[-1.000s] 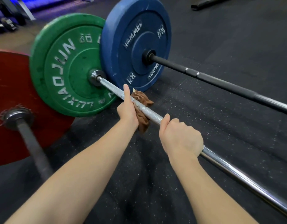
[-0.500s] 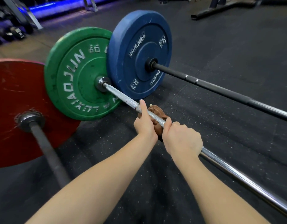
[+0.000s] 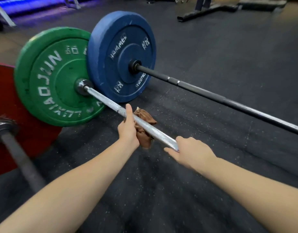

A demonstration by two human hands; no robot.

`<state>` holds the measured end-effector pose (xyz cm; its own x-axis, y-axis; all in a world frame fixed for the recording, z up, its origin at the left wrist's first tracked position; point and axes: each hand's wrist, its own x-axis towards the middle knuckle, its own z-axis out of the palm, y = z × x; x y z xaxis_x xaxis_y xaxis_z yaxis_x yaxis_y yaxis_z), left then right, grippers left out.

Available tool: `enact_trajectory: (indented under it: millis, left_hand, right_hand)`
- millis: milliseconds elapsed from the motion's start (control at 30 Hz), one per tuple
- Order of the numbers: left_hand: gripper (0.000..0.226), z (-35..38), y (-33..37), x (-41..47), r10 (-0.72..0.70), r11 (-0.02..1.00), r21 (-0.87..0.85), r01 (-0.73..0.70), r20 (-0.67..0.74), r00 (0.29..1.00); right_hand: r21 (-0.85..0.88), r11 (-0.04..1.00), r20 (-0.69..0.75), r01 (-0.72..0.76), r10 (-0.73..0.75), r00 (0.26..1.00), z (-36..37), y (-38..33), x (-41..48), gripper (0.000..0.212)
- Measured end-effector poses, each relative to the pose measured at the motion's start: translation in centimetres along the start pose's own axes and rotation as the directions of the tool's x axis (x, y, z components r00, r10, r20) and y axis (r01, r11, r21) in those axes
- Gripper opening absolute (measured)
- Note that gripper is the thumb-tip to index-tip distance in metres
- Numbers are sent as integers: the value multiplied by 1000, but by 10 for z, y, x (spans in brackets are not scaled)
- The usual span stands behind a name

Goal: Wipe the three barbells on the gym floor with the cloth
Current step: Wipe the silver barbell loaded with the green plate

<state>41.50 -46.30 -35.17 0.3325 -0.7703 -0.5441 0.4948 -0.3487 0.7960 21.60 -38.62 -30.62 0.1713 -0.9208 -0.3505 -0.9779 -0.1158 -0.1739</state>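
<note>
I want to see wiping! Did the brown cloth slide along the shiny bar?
Yes. The cloth has slid along the silver bar, away from the green plate, compared with a second ago.

Head-worn view faces forward and down, near the gym floor.

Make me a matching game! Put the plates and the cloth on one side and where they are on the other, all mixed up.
Things:
1 green plate
2 blue plate
3 red plate
4 cloth

Places:
a on the black bar
b gripped by the left hand
c on the silver bar
d on the grey bar

Pairs: 1-c, 2-a, 3-d, 4-b
</note>
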Motion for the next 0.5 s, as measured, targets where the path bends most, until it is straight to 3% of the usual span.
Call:
enact_trajectory:
  millis: [333,500]
  left_hand:
    - [82,0,8,-32,-95,995,-7,95,39,995]
    - [81,6,3,-42,-96,995,-34,95,-12,995]
  right_hand:
    - [-34,995,-68,-92,90,994,3,-10,-7,61]
    - [-5,994,43,-110,110,993,-10,-4,-22,61]
